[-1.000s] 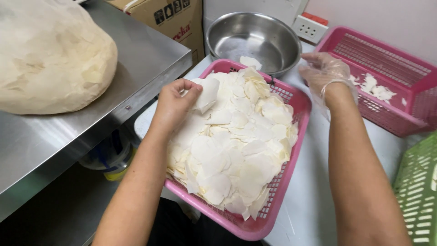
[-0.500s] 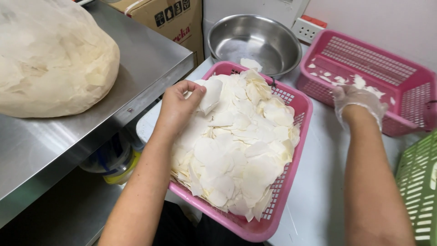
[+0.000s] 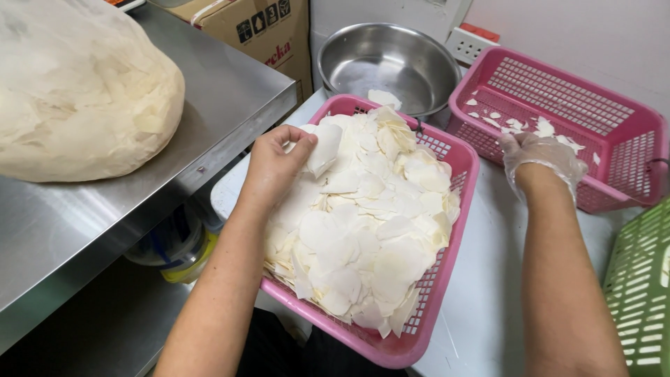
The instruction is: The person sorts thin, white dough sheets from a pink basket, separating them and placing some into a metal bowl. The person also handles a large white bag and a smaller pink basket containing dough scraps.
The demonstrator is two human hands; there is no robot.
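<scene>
A pink plastic basket (image 3: pixel 457 230) in front of me is heaped with thin, pale, cream-coloured slices (image 3: pixel 363 223). My bare left hand (image 3: pixel 276 164) rests on the heap's far left side and grips one slice (image 3: pixel 324 148) between thumb and fingers. My right hand (image 3: pixel 541 157) wears a clear plastic glove and hovers over the white counter, at the near rim of a second pink basket (image 3: pixel 621 150) that holds a few scattered slices. Its fingers curl downward; I see nothing in them.
A steel bowl (image 3: pixel 387 63) with one slice stands behind the full basket. A big clear bag of pale slices (image 3: pixel 77 98) lies on a steel table (image 3: pixel 223 98) at left, a cardboard box (image 3: pixel 251 28) behind it. A green basket (image 3: pixel 642 293) is at right.
My right hand has drawn back from over the second basket toward me. My left hand stays on the heap, still pinching a slice.
</scene>
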